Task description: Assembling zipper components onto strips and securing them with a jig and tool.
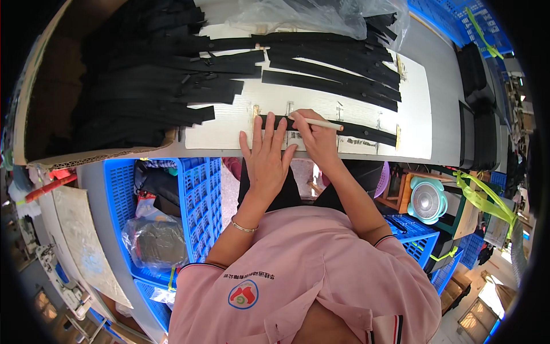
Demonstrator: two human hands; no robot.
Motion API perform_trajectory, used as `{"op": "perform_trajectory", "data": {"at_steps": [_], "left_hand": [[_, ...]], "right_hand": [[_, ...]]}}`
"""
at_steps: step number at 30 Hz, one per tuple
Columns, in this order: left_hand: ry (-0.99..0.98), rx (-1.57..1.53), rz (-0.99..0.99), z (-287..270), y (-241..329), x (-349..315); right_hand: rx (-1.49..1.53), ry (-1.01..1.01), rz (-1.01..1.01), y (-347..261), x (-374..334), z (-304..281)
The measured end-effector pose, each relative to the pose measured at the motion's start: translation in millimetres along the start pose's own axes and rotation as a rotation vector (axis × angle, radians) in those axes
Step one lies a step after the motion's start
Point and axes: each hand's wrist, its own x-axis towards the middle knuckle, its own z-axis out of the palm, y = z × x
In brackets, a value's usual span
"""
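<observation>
A black fabric strip [369,133] lies lengthwise near the front edge of a white board [413,109] that bears drawn marks. My left hand [266,156] rests flat on the strip's left part, fingers spread and pointing away from me. Just right of it, my right hand [317,140] grips a pale pencil [322,122] in a writing hold. The pencil's tip touches or hovers by the strip near my left fingers; I cannot tell which. Farther back on the board lie several more black strips [332,80], side by side.
At the left, a cardboard box [100,153] holds a heap of black strips [132,74]. Clear plastic sheeting [303,17] covers the back. Black cases [478,86] stand at the right end. Under the table sit blue crates [200,200] and a turquoise-rimmed fan-like item [428,200].
</observation>
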Motion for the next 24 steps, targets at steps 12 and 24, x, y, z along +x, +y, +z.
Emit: {"op": "perform_trajectory", "data": {"at_steps": [12, 24], "left_hand": [[0.003, 0.008, -0.003, 1.3, 0.8, 1.3], [-0.005, 0.029, 0.007, 2.6, 0.6, 0.6]], "right_hand": [[0.021, -0.071, -0.042, 3.1, -2.7, -7.9], [0.238, 0.021, 0.044, -8.0, -11.9, -26.3]]}}
